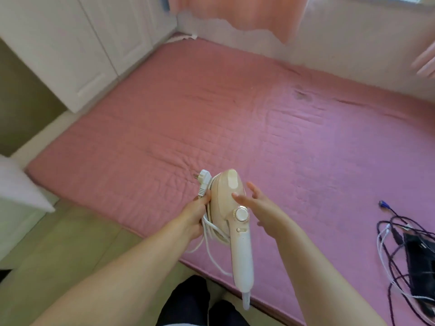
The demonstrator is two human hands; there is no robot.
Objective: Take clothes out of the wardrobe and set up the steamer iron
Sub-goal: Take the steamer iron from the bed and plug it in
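Nearest the camera, at 6 o'clock, dark trousers (195,302) show above the greenish floor (77,250). Both bare forearms reach up from the lower edge toward the middle of the view.

The left hand (191,220) grips the steamer iron (231,208) from its left side; its fingers (204,196) are curled round the edge of the head and the white cord (209,241) bundled against it. The cord hangs in loops below the hand, and its white plug (204,182) sticks up at 11 o'clock from the iron head.

The iron is held in the air over the near edge of the bed (259,118), head up and handle pointing down toward 6 o'clock. It is cream-coloured, with a round white dial (241,214) at the neck — a small switch sits just below it.

The right hand (256,203) is at the right side of the iron, fingers straight and slightly spread, holding nothing; whether they touch the head cannot be told.

At 4 o'clock a tangle of dark and white cables (395,243) lies on the pink quilted bed cover beside a black object (419,262).

Farther off, at 10 o'clock, stand white wardrobe doors (77,43) — closed. At 12 o'clock a pink curtain (235,12) hangs against the far wall.
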